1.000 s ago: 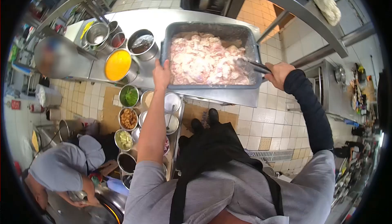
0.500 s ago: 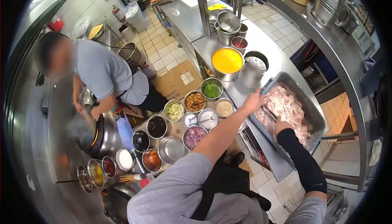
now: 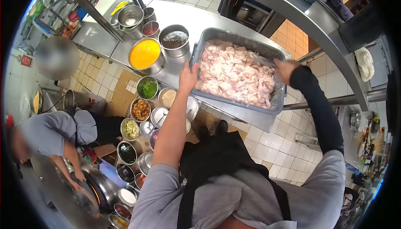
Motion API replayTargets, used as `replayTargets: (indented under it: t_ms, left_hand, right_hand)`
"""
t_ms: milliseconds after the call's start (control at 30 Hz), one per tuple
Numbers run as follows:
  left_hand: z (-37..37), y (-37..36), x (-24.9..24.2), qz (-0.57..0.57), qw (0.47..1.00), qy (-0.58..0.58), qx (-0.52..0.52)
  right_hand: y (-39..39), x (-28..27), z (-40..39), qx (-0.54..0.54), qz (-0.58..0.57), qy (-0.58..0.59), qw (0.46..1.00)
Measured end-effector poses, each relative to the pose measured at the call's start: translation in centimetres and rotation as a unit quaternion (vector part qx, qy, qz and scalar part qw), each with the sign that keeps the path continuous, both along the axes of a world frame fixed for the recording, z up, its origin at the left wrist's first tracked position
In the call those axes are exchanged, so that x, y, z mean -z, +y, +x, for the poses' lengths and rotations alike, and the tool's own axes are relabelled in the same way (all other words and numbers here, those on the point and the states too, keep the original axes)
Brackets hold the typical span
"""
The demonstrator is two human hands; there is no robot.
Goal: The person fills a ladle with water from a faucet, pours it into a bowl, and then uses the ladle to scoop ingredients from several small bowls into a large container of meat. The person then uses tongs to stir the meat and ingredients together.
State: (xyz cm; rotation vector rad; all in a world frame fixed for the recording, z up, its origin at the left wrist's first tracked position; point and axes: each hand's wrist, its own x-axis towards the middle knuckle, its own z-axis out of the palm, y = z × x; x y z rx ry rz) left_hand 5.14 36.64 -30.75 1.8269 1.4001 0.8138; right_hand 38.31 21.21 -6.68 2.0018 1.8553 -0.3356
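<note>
A large grey tub (image 3: 275, 111) full of pale raw meat (image 3: 234, 72) stands on the steel counter. At the tub's left end, my left hand (image 3: 189, 76) is closed on the rim. My right hand (image 3: 287, 71), below a black sleeve, is closed at the upper right end of the tub. A blurred, shiny utensil (image 3: 261, 58) lies over the meat and reaches towards its fingers. Whether these fingers hold the utensil, the rim or both is hidden. Left of the tub are a pot of dark liquid (image 3: 174, 41) and a pot of orange liquid (image 3: 145, 54).
Several containers, among them chopped greens (image 3: 148, 87), browned pieces (image 3: 141, 110) and white powder (image 3: 127, 197), stand at the lower left. A co-worker (image 3: 62, 131) bends over a wok at the far left. A steel shelf (image 3: 267, 1) crosses above the counter.
The view has turned right towards the tub. My left hand no longer has the metal pot by it and grips the rim. My right hand has moved from over the meat to the tub's right end.
</note>
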Motion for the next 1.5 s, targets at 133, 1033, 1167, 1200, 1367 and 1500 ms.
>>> replayTargets:
  t_ms: [133, 1033, 1167, 1200, 1367, 1500]
  left_hand:
    - [0.0, 0.6, 1.2, 0.012, 1.0, 0.006, -0.007]
    - [-0.1, 0.4, 0.7, -0.031, 0.999, 0.015, 0.008]
    - [0.3, 0.8, -1.0, -0.028, 0.999, 0.008, 0.013]
    - [0.1, 0.0, -0.8, -0.029, 0.999, 0.009, 0.015]
    - [0.2, 0.1, -0.1, -0.032, 0.999, 0.004, 0.02]
    - [0.5, -0.1, -1.2, -0.026, 0.999, 0.043, 0.005]
  right_hand:
    - [10.9, 9.3, 1.3, -0.002, 0.06, 0.016, 0.998]
    - [0.7, 12.4, 12.0, 0.02, -0.093, -0.081, 0.992]
    - [3.1, 18.0, 12.4, 0.141, 0.024, 0.079, 0.987]
    - [3.5, 17.9, 11.4, 0.149, 0.01, 0.105, 0.983]
    - [9.5, 20.2, 8.4, 0.038, 0.03, 0.187, 0.981]
    - [11.2, 19.5, 0.8, -0.005, -0.037, 0.188, 0.981]
